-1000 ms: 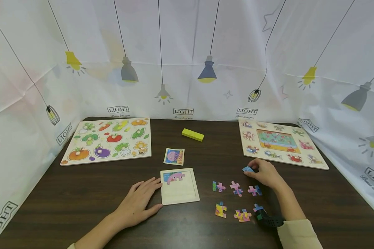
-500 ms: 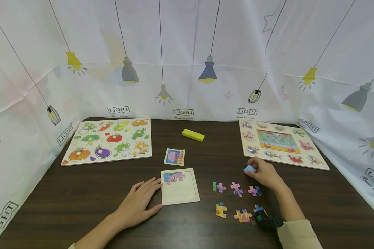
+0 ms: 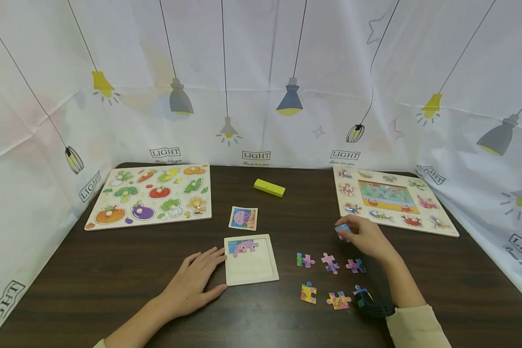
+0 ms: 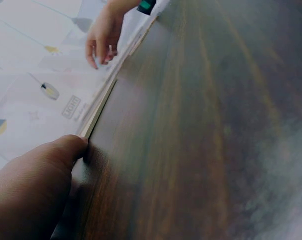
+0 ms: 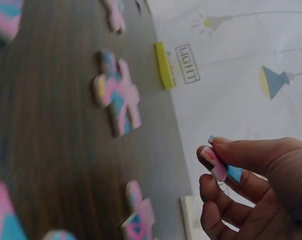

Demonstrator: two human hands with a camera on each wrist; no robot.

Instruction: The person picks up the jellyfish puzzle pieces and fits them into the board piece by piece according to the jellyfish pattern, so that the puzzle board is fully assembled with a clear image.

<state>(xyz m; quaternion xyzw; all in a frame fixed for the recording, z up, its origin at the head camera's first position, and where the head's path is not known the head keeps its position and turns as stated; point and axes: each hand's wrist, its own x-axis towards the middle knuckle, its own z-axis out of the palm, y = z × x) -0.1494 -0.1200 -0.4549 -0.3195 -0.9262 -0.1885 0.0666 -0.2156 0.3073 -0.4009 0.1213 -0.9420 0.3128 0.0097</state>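
My right hand pinches a blue puzzle piece between thumb and fingers, raised off the table. Seen from the right wrist, this piece also has pink and a red mark. Outstretched, my left hand lies on the table, fingertips and thumb against the left edge of a square wooden puzzle tray. Joined pink-and-blue pieces fill the tray's upper left part. Between tray and right arm lie several loose puzzle pieces in two rows; the watch partly covers one piece.
A picture card lies behind the tray, and a yellow block farther back. A vegetable board stands back left, a sea-animal board back right, close to my right hand. A printed curtain borders the table.
My right hand has raised the blue piece slightly, tilting it and shifting it a little left. The left hand and the tray have stayed in place.
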